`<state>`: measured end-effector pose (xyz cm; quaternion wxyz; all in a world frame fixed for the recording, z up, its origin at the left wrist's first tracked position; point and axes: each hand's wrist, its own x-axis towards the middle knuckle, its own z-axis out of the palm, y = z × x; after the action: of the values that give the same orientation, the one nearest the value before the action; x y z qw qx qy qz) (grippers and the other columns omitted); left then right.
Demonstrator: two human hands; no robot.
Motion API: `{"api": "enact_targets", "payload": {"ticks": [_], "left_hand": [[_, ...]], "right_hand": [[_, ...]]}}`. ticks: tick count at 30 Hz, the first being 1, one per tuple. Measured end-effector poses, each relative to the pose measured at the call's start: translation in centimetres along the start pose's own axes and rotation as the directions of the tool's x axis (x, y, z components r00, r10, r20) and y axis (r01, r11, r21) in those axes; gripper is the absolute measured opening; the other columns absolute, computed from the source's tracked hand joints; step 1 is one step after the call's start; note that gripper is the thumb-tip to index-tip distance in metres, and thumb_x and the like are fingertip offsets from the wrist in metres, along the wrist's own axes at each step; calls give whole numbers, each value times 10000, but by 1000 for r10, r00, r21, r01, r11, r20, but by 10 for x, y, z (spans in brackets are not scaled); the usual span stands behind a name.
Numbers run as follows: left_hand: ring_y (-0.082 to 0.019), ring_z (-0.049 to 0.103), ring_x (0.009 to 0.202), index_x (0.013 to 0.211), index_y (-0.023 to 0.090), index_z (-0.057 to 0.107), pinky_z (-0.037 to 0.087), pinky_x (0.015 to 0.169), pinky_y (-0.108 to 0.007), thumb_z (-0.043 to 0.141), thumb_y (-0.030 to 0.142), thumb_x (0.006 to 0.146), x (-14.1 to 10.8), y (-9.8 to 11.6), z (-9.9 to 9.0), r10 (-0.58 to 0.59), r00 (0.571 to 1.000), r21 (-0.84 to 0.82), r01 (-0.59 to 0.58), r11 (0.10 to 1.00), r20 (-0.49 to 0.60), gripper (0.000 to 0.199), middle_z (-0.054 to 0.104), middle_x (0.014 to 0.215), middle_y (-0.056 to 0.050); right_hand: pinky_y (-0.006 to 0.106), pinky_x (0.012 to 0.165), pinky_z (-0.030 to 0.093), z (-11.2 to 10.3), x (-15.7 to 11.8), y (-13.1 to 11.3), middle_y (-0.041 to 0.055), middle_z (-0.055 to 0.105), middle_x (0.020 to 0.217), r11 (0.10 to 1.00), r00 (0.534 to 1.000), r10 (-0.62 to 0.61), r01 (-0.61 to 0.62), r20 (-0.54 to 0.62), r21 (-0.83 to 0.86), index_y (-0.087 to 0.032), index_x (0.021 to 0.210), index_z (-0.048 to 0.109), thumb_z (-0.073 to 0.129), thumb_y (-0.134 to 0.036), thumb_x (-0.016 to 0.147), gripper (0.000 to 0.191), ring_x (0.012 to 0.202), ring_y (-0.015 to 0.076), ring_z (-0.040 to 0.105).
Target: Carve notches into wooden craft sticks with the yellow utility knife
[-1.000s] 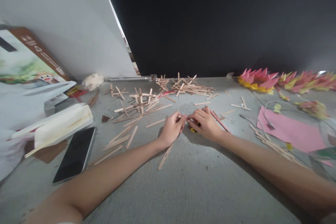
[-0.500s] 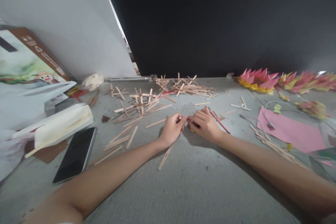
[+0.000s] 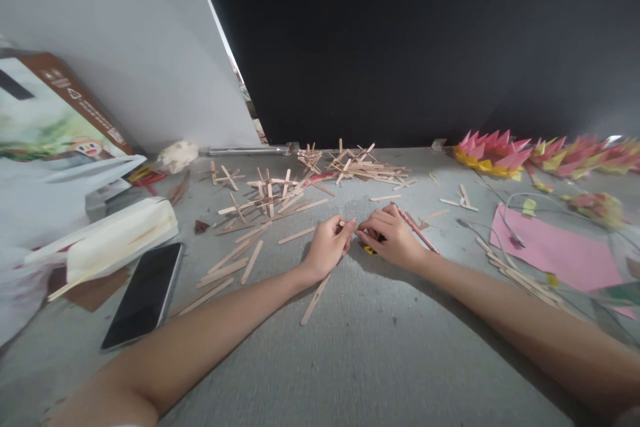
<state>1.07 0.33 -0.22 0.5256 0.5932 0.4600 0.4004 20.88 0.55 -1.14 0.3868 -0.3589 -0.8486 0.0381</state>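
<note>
My left hand [image 3: 327,248] pinches a small thin piece [image 3: 342,223] between thumb and bent fingers; what it is exactly, I cannot tell. My right hand [image 3: 393,238] is just beside it, with the fingers curled, and I cannot tell whether they hold something. Under this palm a small yellow-and-black object [image 3: 371,250] shows partly. A slim red pencil [image 3: 419,232] lies slanting at the outer side of my right hand. One flat, pale wooden stick [image 3: 315,301] lies on the grey worktop [image 3: 370,360], its far end below my left hand. Many loose wooden sticks [image 3: 251,262] and crossed stick pieces [image 3: 270,192] spread from my left towards the far edge. Near the left edge is a black phone [image 3: 143,295]; to the right lies a pink paper sheet [image 3: 555,247].
</note>
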Motion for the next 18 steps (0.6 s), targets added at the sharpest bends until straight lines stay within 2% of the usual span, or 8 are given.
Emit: {"api": "enact_targets", "payload": {"ticks": [8, 12, 14, 16, 18], "left_hand": [[-88, 416, 430, 739, 229, 442, 330, 489, -232, 616, 634, 959, 0, -1, 0, 13, 1000, -12, -13, 1000, -8, 493, 490, 518, 75], [-79, 422, 419, 754, 231, 427, 311, 462, -223, 632, 638, 950, 2, -1, 0, 0, 1000, -94, -2, 996, -14, 496, 482, 528, 83], [-81, 431, 410, 782, 236, 426, 305, 440, -218, 618, 666, 948, 4, -2, 0, -15, 999, -160, 8, 987, -38, 500, 482, 532, 88], [-86, 447, 399, 821, 240, 430, 318, 424, -215, 585, 707, 949, 6, -4, 0, -38, 997, -225, 22, 974, -68, 508, 499, 538, 89], [-100, 486, 391, 861, 247, 424, 337, 409, -216, 558, 747, 943, 8, -6, 0, -55, 995, -264, 31, 964, -83, 524, 544, 546, 79]], "right_hand": [[367, 828, 361, 2, -1, 2, 34, 717, 804, 1000, 999, 23, -24, 41, 13, -211, 941, 707, 523, -269, 1102, 252, 751, 179, 621], [364, 817, 364, -2, 0, -1, 26, 685, 769, 999, 997, 41, -42, 64, 17, -209, 854, 653, 483, -251, 1108, 309, 730, 175, 601], [371, 814, 376, -8, 3, -3, 42, 682, 781, 999, 997, 26, -24, 74, -37, -210, 842, 639, 450, -235, 1106, 325, 744, 189, 604], [392, 834, 395, -16, 8, -5, 93, 722, 880, 988, 995, 8, 8, 98, -154, -203, 922, 663, 427, -238, 1100, 298, 830, 232, 645], [414, 832, 413, -25, 11, -8, 150, 744, 927, 948, 988, 80, -34, 135, -316, -186, 978, 667, 409, -266, 1100, 296, 865, 282, 681]]}}
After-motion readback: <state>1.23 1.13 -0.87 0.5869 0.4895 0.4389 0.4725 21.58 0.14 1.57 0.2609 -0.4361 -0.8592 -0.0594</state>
